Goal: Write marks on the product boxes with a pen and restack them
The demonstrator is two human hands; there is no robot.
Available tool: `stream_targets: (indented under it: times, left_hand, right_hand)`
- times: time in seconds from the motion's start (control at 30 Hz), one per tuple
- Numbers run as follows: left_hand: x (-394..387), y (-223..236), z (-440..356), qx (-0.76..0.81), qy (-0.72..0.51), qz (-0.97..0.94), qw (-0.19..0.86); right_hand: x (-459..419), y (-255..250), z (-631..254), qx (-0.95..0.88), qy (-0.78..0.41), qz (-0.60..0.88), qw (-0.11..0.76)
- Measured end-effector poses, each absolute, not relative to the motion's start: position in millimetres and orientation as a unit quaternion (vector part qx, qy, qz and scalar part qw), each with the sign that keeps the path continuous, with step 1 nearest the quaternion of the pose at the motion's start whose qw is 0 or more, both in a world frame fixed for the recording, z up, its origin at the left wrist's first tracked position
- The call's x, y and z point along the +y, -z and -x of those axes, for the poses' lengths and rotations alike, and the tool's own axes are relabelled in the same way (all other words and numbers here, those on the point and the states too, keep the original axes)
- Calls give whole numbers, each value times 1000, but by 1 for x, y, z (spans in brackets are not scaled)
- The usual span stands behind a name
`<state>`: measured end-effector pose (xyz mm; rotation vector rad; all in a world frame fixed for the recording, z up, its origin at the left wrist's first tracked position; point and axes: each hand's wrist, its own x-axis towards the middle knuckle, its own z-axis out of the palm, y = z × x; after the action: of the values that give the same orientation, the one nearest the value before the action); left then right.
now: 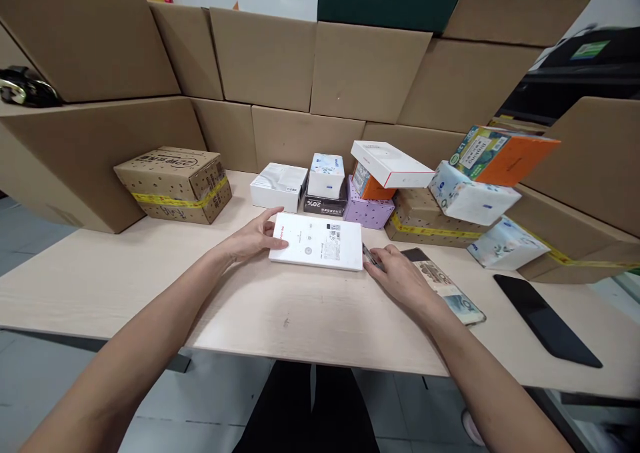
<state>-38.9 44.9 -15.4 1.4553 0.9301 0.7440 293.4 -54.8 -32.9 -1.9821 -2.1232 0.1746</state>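
A flat white box with small printed labels lies on the pale wooden table. My left hand rests against its left edge, thumb along the near side and fingers reaching over the far corner. My right hand lies palm down at the box's right edge, fingers together and touching a small dark object that I cannot make out. Under my right wrist lies a flat printed packet.
Behind stand several small boxes: white, white-blue, black "20%", purple, white-orange. A taped carton sits at left, stacked packs at right. A black phone lies right. Cardboard walls surround the table.
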Motion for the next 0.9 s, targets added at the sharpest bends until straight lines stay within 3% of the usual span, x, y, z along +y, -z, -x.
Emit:
stream_targets:
  times: [0.13,0.3,0.67,0.9]
  left_hand:
    - [44,16,32,368,-394,-647,539]
    - [41,19,28,383,-396,-705,446]
    - [34,11,32,394,-358,-814,234]
    - [21,-5,37,325,-202,-880,281]
  right_hand:
    - [-53,34,-293,-718,-51,686,108]
    - [-51,35,-294,-692,-27,714,106]
    - [-51,30,-299,-654,-63,724,210]
    - [-50,32,-304,-639,-68,726,245]
